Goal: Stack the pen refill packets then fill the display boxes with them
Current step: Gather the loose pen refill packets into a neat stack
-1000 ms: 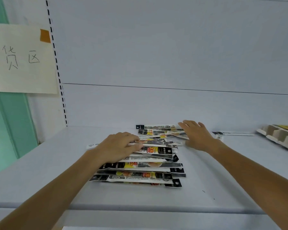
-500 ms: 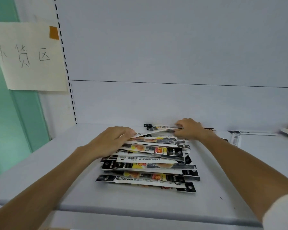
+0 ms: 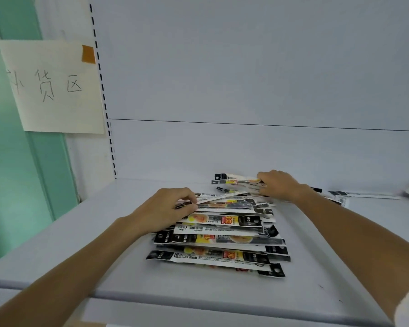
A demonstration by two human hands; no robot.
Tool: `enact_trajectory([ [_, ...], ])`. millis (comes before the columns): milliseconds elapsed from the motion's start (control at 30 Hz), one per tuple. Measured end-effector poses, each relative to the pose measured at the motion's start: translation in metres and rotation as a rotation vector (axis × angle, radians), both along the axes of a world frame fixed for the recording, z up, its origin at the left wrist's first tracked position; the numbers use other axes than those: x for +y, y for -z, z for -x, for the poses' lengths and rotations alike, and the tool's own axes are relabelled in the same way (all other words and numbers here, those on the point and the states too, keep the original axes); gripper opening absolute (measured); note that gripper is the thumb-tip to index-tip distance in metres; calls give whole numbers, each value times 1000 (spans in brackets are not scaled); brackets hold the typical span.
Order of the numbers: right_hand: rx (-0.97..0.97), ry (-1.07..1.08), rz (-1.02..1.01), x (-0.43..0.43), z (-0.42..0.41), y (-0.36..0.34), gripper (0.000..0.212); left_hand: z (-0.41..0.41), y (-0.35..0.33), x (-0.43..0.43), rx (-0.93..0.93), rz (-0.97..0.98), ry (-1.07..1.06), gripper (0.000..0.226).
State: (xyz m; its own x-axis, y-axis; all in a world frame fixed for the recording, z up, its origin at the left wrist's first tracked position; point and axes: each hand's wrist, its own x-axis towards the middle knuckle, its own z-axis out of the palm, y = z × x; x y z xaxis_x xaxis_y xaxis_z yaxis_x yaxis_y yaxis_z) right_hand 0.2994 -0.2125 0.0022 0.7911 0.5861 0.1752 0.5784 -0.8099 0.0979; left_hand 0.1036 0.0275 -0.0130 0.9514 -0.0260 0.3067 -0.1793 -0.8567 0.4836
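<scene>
A loose pile of pen refill packets (image 3: 222, 239) lies in the middle of a pale shelf (image 3: 80, 256), fanned from near to far. The left hand (image 3: 168, 208) pinches the left end of one white packet (image 3: 222, 196) at the top of the pile, its far end tilted up. The right hand (image 3: 279, 187), fingers curled, grips a few more packets (image 3: 236, 182) at the pile's far right, while a handwritten paper sign (image 3: 50, 86) hangs on the left wall.

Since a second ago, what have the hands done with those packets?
The left hand now pinches one end of a long white plastic packet, lifting it off the black-and-yellow packet pile; the right hand curled round the far packets. The rest of the pile stayed put.
</scene>
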Motion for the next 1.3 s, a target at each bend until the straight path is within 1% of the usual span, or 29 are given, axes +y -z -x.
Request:
enact_trajectory([
  [33,14,4,-29,-3,0,0,23,1,0,0,-7,40,3,12],
  [67,24,8,-71,-4,2,-2,24,2,0,-1,-18,70,7,8],
  [133,33,7,-193,-3,10,-11,13,1,2,-2,-43,76,14,3],
  [200,49,-32,-296,2,24,-23,9,1,2,-4,-94,11,-10,3],
  [233,54,-69,-310,6,33,-30,9,1,1,-5,-166,-45,-45,11],
  [267,55,-113,-290,11,43,-37,8,1,-1,-6,-270,-97,-97,26],
  [300,46,-157,-238,16,55,-44,8,3,-5,-8,-389,-101,-170,41],
  [333,24,-191,-166,22,66,-49,8,5,-11,-9,-498,-45,-251,48],
  [367,-3,-212,-97,29,76,-52,10,8,-19,-10,-564,65,-321,49],
  [400,-23,-222,-45,35,86,-55,10,10,-24,-10,-571,209,-375,47],
  [433,-23,-229,-16,41,97,-56,10,11,-28,-10,-525,345,-405,44],
  [467,-3,-236,-5,47,105,-54,10,11,-30,-9,-444,432,-428,44],
  [567,164,-273,-64,62,120,-41,16,13,-22,-5,-192,485,-447,48],
  [633,312,-294,-104,65,126,-35,32,12,-12,0,-86,554,-468,49],
  [700,451,-277,-104,58,130,-35,60,11,-3,9,-83,655,-499,48],
  [733,507,-270,-123,52,131,-36,71,11,-1,12,-101,674,-514,46],
  [767,536,-279,-175,45,130,-37,75,10,1,15,-119,678,-525,44],
  [800,536,-289,-264,36,128,-40,74,10,0,17,-130,666,-534,42],
  [867,491,-258,-532,16,122,-43,61,9,-4,22,-110,589,-576,44],
  [933,442,-129,-791,-10,109,-37,52,9,-6,30,-49,511,-639,51],
  [967,433,-43,-858,-23,102,-29,53,9,-6,34,-1,488,-662,54],
  [1033,467,103,-842,-42,91,-10,63,10,-3,38,85,438,-660,57],
  [1100,557,157,-857,-46,84,6,66,7,-2,32,119,397,-580,57],
  [1167,619,178,-939,-37,86,11,64,4,-4,16,131,378,-490,55],
  [1233,638,167,-990,-22,92,10,61,-4,-5,0,155,378,-422,54],
  [1300,642,134,-989,-5,99,10,58,-12,-5,-9,187,437,-377,57],
])
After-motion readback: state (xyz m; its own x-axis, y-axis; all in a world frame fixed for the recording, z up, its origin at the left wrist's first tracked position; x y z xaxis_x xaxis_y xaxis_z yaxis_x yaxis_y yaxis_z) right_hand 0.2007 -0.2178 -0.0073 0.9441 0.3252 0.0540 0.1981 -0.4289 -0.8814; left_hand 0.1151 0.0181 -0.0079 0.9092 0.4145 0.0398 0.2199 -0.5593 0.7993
